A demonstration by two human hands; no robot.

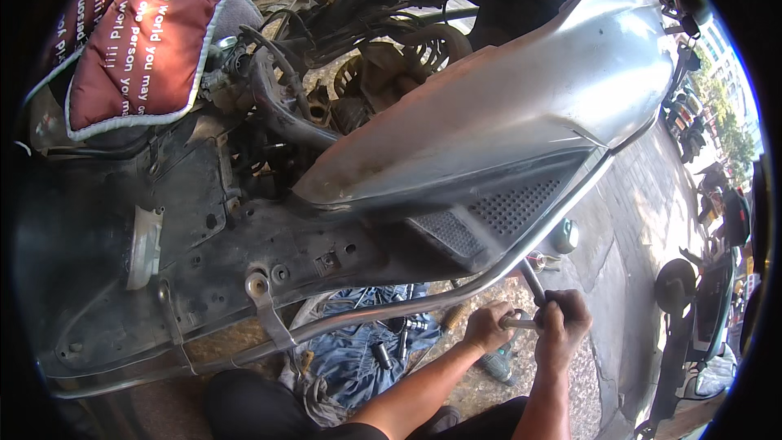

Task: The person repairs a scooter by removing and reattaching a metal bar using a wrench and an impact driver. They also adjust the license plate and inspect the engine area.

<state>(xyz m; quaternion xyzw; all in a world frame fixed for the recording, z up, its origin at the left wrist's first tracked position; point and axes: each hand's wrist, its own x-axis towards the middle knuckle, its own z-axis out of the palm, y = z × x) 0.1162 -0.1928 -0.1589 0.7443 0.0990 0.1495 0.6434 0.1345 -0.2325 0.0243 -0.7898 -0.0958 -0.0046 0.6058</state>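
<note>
The tool (525,323) is in both hands, right of the lower centre of the frame: a pale bar running across, and a dark shaft (532,283) slanting up from the right hand. The left hand (487,326) is curled around the left part of the bar, fingers folded in. The right hand (562,324) is wrapped in a fist where bar and shaft come together, hiding the joint. The shaft runs up to the rail (366,310), where its upper end goes out of sight; what it meets there I cannot tell.

The rail, a curved metal tube, sweeps from the lower left to the upper right, above the hands and in the way of a clear view. A bracket (267,310) joins it to the black footboard (220,248) at the left. Above the hands are a dimpled footrest (517,208) and the big silver panel (489,114); left of the panel's top, the engine (383,73) lies bare. A red cover (138,49) fills the upper left.

Left of the hands, a blue cloth (346,358) lies on the ground with a socket (381,355) on it. A shoe (497,365) shows just below the left hand. Parked vehicles (709,293) stand along the right edge.
</note>
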